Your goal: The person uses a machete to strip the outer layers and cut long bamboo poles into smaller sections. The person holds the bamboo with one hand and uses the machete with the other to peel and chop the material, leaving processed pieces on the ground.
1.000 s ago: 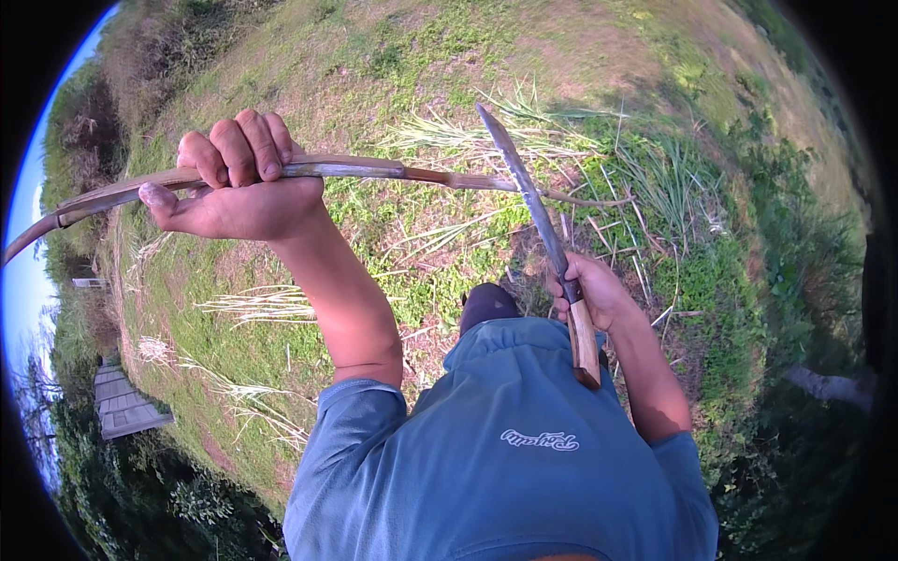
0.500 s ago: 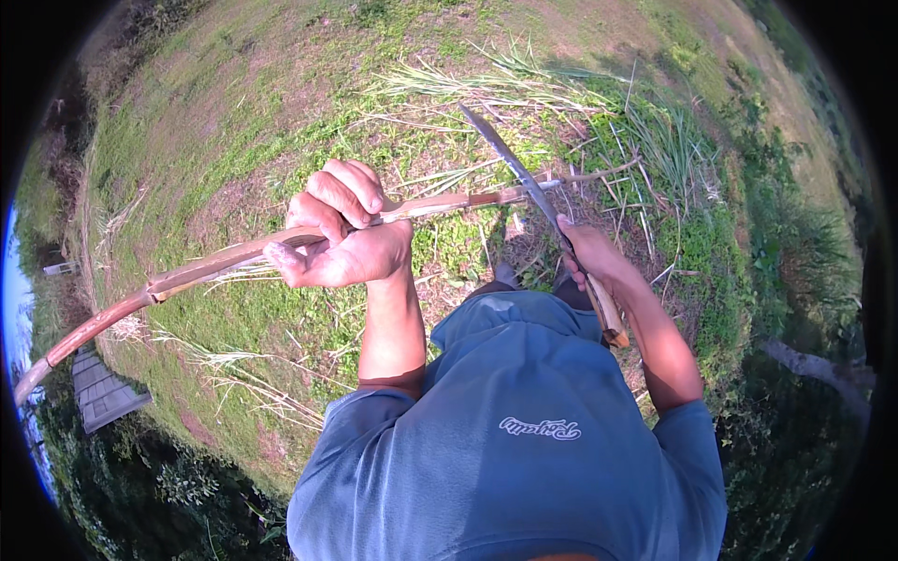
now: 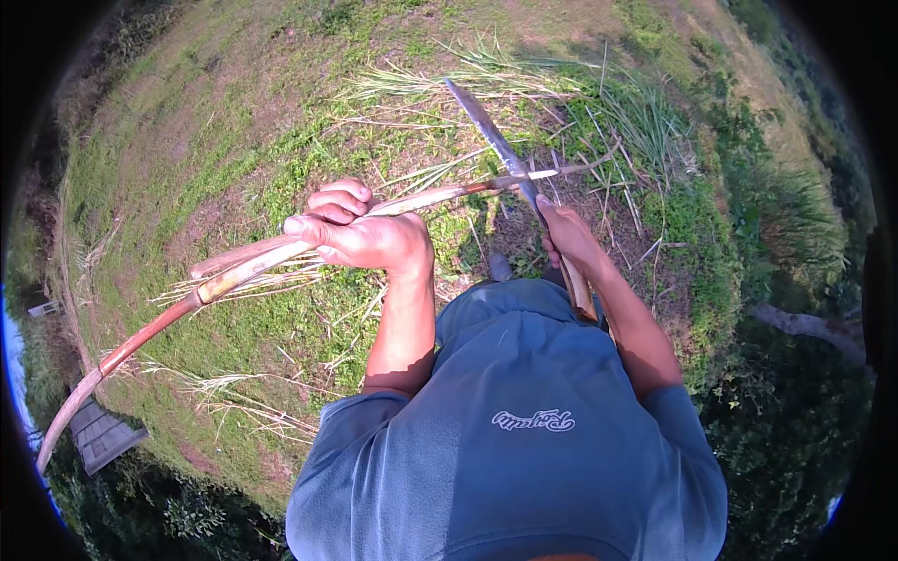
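My left hand (image 3: 379,238) is closed around a long, jointed cane stalk (image 3: 154,329), its thumb lying along the stalk. The reddish-brown stalk bows down to the lower left and shows a pale stretch beside the hand. A brown dry husk strip (image 3: 238,257) sticks out past my left fingers, partly apart from the stalk. My right hand (image 3: 571,236) grips the wooden handle of a machete (image 3: 488,129). Its long dark blade points up and to the left, crossing the thin right end of the stalk; whether they touch, I cannot tell.
Cut grass and dry stems (image 3: 468,82) lie in a heap ahead, with a green leafy clump (image 3: 655,126) to the right. More dry stems (image 3: 234,397) are on the grass at left. A grey slatted structure (image 3: 105,437) stands at far left; dark shrubs (image 3: 776,458) fill the lower right.
My left hand has turned, its thumb now along the stalk. The husk strip has separated from the stalk's left part, baring a pale stretch. The machete still crosses the stalk's right end.
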`<state>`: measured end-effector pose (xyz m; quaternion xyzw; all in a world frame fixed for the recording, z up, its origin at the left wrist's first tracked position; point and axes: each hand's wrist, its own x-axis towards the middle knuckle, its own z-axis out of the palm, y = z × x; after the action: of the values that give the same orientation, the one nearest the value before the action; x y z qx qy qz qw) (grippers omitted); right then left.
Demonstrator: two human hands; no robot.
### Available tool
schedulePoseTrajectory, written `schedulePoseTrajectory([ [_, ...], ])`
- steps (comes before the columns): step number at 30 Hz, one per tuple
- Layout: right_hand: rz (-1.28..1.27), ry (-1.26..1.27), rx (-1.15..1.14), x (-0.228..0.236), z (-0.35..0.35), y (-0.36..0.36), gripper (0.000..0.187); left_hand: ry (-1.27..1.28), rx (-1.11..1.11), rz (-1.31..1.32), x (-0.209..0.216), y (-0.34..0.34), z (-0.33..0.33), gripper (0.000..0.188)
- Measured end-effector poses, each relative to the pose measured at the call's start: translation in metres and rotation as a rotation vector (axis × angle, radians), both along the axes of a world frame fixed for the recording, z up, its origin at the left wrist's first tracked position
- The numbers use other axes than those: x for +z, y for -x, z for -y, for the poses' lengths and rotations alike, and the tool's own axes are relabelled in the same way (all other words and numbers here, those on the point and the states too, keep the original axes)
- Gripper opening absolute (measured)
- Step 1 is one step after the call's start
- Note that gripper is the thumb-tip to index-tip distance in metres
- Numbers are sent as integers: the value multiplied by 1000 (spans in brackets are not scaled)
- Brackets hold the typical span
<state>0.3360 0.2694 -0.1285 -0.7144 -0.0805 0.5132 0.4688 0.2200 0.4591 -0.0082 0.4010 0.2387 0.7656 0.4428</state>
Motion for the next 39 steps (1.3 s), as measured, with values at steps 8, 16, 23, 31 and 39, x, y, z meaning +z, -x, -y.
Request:
schedulePoseTrajectory([
  [8, 12, 62, -6, -1, -11, -12, 61, 15, 40, 24, 3, 0, 0, 49],
  [16, -101, -51, 328, 57, -3, 4, 57, -234, -555, 118, -10, 23, 1, 48],
  [23, 85, 281, 110, -44, 21, -38, 58, -295, -804, -74, -14, 41, 7, 54],
  [31, -80, -37, 363, 7, 16, -17, 59, -388, -1053, -140, -4, 50, 12, 60],
  [39, -110, 45, 335, 3, 12, -22, 59, -246, -1001, -104, -8, 51, 13, 58],
])
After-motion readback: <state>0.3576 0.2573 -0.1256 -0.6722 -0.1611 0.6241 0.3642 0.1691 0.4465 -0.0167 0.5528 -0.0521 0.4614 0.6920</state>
